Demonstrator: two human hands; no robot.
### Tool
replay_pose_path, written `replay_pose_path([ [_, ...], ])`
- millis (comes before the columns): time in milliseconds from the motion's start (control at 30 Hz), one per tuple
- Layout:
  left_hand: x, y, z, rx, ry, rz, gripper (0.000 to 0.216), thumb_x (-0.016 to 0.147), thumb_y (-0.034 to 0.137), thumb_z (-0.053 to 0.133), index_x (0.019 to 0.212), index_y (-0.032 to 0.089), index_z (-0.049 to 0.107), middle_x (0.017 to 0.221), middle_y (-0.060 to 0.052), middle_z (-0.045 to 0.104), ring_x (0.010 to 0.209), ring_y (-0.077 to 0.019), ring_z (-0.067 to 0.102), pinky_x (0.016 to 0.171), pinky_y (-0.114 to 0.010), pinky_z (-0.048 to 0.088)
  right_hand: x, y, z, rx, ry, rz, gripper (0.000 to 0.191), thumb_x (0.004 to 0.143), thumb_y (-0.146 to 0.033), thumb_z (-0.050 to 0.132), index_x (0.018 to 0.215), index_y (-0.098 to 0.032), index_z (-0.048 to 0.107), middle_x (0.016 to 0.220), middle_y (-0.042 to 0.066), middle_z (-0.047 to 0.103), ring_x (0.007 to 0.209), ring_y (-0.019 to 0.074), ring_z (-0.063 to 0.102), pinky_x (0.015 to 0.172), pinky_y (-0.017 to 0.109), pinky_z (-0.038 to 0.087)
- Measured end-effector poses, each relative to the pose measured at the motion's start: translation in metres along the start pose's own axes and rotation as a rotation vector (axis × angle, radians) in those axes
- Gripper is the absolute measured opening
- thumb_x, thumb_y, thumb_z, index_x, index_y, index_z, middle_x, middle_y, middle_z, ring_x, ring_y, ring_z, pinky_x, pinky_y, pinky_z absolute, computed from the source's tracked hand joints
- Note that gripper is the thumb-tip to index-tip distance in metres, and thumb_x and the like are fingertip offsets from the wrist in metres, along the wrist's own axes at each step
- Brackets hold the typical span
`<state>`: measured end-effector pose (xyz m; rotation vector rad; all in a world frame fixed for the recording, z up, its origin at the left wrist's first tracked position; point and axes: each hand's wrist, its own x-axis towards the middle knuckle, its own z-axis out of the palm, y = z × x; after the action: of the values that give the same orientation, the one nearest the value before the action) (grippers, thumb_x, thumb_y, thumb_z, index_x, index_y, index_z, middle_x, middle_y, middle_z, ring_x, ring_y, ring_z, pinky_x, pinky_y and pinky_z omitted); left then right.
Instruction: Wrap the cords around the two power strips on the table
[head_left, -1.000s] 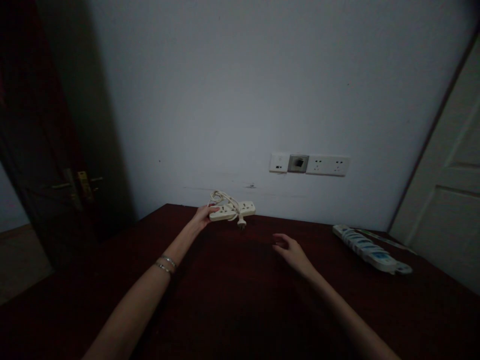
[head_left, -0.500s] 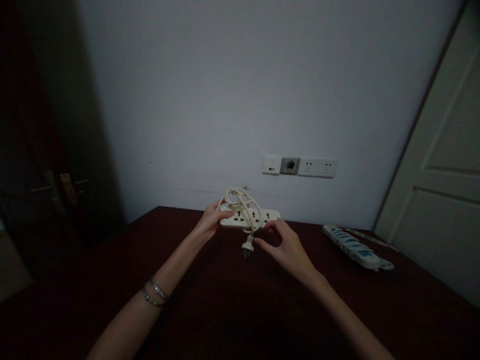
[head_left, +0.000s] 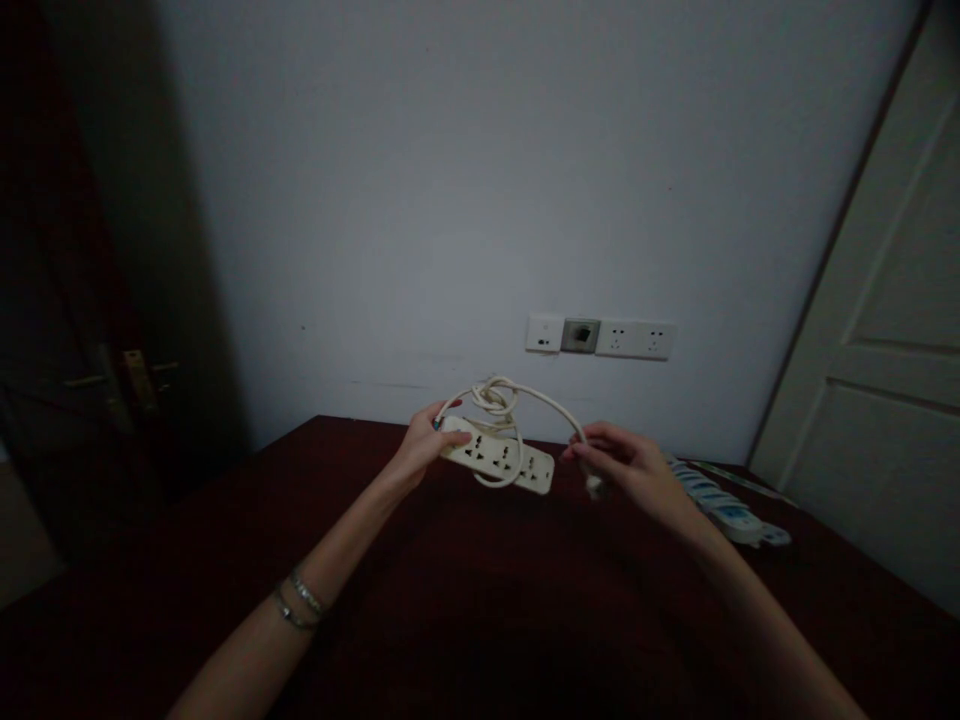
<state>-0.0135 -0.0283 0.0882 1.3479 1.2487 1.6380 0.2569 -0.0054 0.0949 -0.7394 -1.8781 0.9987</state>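
My left hand [head_left: 421, 448] grips the left end of a cream power strip [head_left: 501, 458] and holds it in the air above a dark red table [head_left: 465, 600]. The strip's white cord [head_left: 504, 400] is tangled in loops over it. My right hand [head_left: 628, 462] is closed on the cord's plug end [head_left: 592, 484], drawn out to the right of the strip. Two bracelets sit on my left wrist [head_left: 297, 602].
A second power strip with blue labels [head_left: 724, 505] lies on the table at the right, near the wall. A row of wall sockets [head_left: 600, 337] sits above the table's far edge. A dark door with a brass handle [head_left: 127, 378] stands left, a white door [head_left: 885, 380] right.
My left hand lifted the cream strip off the table's far edge and brought it nearer. My right hand took the dangling plug and pulled it to the right, stretching part of the cord.
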Motion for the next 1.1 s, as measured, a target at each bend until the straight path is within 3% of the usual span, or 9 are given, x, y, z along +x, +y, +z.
replay_pose_path([
  [133, -0.004, 0.015, -0.006, 0.155, -0.127, 0.08, 0.061, 0.054, 0.012, 0.069, 0.114, 0.011, 0.058, 0.094, -0.007, 0.064, 0.077, -0.016, 0.057, 0.07, -0.028, 0.045, 0.0, -0.007, -0.024, 0.118, 0.153, 0.066, 0.039, 0.067, -0.046, 0.069, 0.09, -0.016, 0.059, 0.072, 0.004, 0.063, 0.053, 0.0096, 0.051, 0.042, 0.019, 0.036],
  [267, -0.01, 0.028, -0.012, 0.236, -0.306, 0.171, 0.064, 0.055, 0.015, 0.069, 0.117, 0.014, 0.056, 0.098, -0.007, 0.063, 0.083, -0.0178, 0.056, 0.074, -0.029, 0.045, -0.002, -0.011, -0.039, 0.223, 0.265, 0.074, 0.037, 0.062, -0.042, 0.075, 0.087, -0.018, 0.062, 0.071, 0.003, 0.062, 0.061, 0.0118, 0.057, 0.046, 0.018, 0.04],
  [467, -0.018, 0.035, -0.01, 0.249, -0.393, 0.132, 0.058, 0.056, 0.017, 0.066, 0.113, 0.015, 0.059, 0.089, -0.004, 0.063, 0.078, -0.0168, 0.055, 0.072, -0.029, 0.044, -0.013, -0.021, -0.057, 0.212, 0.319, 0.113, 0.034, 0.058, -0.038, 0.078, 0.083, -0.019, 0.064, 0.07, 0.002, 0.062, 0.062, 0.0129, 0.058, 0.049, 0.019, 0.043],
  [633, -0.019, 0.032, -0.002, 0.209, -0.373, 0.17, 0.052, 0.053, 0.014, 0.066, 0.106, 0.015, 0.064, 0.097, -0.007, 0.064, 0.085, -0.0196, 0.058, 0.076, -0.03, 0.045, -0.023, -0.032, -0.064, -0.01, 0.23, 0.056, 0.032, 0.068, -0.048, 0.068, 0.077, -0.017, 0.066, 0.07, 0.005, 0.061, 0.06, 0.0125, 0.054, 0.048, 0.022, 0.042],
  [733, -0.022, 0.03, 0.002, 0.202, -0.343, 0.182, 0.047, 0.054, 0.014, 0.067, 0.101, 0.016, 0.065, 0.095, -0.008, 0.065, 0.086, -0.0215, 0.059, 0.076, -0.03, 0.046, -0.027, -0.036, -0.063, -0.151, 0.146, 0.066, 0.035, 0.067, -0.052, 0.067, 0.075, -0.018, 0.067, 0.069, 0.005, 0.059, 0.059, 0.0137, 0.052, 0.047, 0.023, 0.041],
  [967, -0.028, 0.024, 0.008, 0.213, -0.381, 0.194, 0.047, 0.055, 0.014, 0.068, 0.102, 0.016, 0.063, 0.094, -0.008, 0.065, 0.082, -0.0218, 0.06, 0.073, -0.031, 0.047, -0.034, -0.057, -0.049, -0.291, -0.304, 0.005, 0.034, 0.074, -0.048, 0.061, 0.062, -0.016, 0.067, 0.069, 0.006, 0.059, 0.062, 0.0147, 0.051, 0.054, 0.026, 0.041],
  [1100, -0.029, 0.023, 0.009, 0.268, -0.4, 0.228, 0.042, 0.057, 0.015, 0.067, 0.099, 0.016, 0.064, 0.093, -0.008, 0.064, 0.083, -0.0209, 0.059, 0.072, -0.03, 0.046, -0.036, -0.064, -0.042, -0.361, -0.367, -0.042, 0.032, 0.079, -0.044, 0.058, 0.061, -0.018, 0.066, 0.067, 0.005, 0.059, 0.061, 0.0143, 0.051, 0.058, 0.027, 0.04],
])
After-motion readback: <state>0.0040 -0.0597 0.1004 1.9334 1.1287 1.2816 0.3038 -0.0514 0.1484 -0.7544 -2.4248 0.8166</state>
